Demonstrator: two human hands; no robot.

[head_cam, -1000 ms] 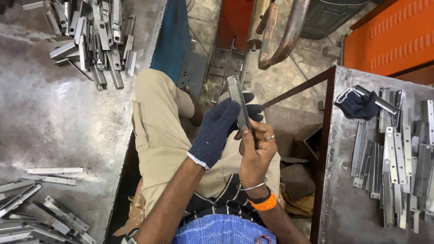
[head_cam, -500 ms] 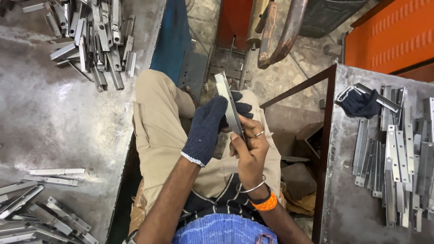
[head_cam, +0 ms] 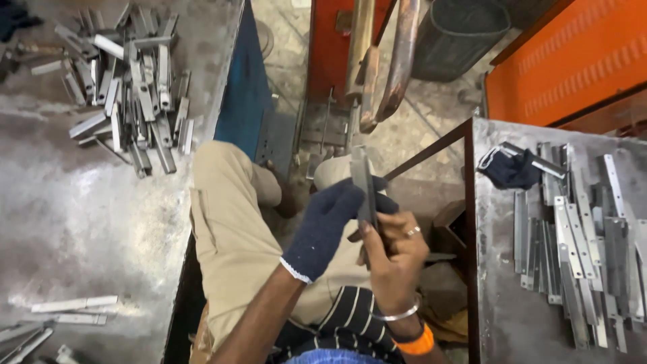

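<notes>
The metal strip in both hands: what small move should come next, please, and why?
Probably raise the metal strip a little further, toward the copper arms above. The gloved left hand and the bare right hand grip its lower part, and its top end points at the arm tips but seems just short of them. How near it really is, I cannot tell.

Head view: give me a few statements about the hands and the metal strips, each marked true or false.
1. The left hand wears a dark knit glove. True.
2. The right hand is gloved too. False: it is bare, with a ring and a bangle.
3. Both hands hold one metal strip between them. True.
4. The spare glove lies on the left table. False: it lies on the right table, beside the laid-out strips.
5. The left table carries a loose pile of strips. True.
</notes>
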